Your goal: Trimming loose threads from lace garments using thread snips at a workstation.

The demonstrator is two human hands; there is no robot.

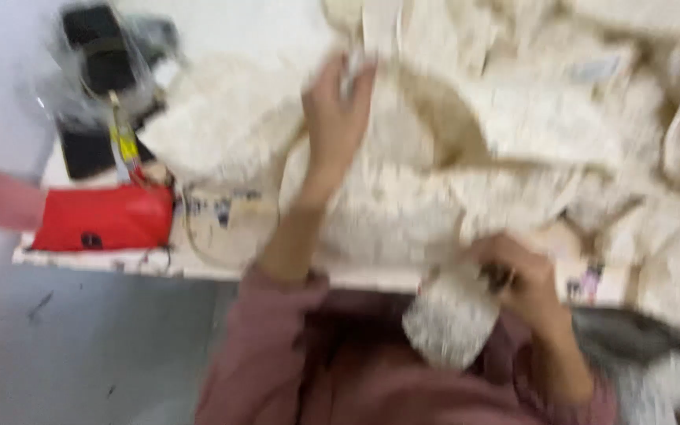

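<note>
The left hand (336, 110) reached forward, arm outstretched, its grip pinched on the cream fabric (434, 173) heaped across the bench (198, 264). The right hand (525, 279), close to the body, clutched the fabric's near edge.

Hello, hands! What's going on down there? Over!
Left hand gripping cream fabric up top. Right hand clutching a fabric fold at the table edge. Red pouch off to the side, not in the way. Picture's blurry.

A red pouch (104, 218) lies beside a clear plastic bag (96, 63).
</note>
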